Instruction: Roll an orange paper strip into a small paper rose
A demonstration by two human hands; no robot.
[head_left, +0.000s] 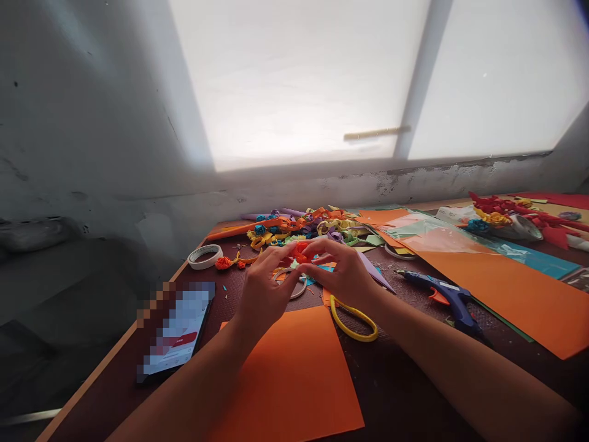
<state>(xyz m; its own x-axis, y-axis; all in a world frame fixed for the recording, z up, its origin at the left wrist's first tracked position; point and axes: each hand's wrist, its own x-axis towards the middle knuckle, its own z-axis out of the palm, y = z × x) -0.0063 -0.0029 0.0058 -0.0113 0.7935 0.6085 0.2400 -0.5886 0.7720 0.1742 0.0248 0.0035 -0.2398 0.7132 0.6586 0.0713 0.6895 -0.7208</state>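
A small red-orange paper piece, its shape partly hidden by fingers, is held above the tabletop between the two hands. The left hand and the right hand face each other, and each grip is curled, with the index fingertips pinching the piece from opposite sides and the thumbs lower, apart from the index fingers. Just below is a pale ring; nearer the person lie an orange paper sheet and, beside its far right corner, a yellow loop. Behind the hands is a heap of multicoloured paper strips. To the left are an orange paper flower, a white tape roll and a smartphone, its screen partly pixelated and its lettering unreadable. To the right lies a blue glue gun, its pale label too small to read, near large orange sheets.
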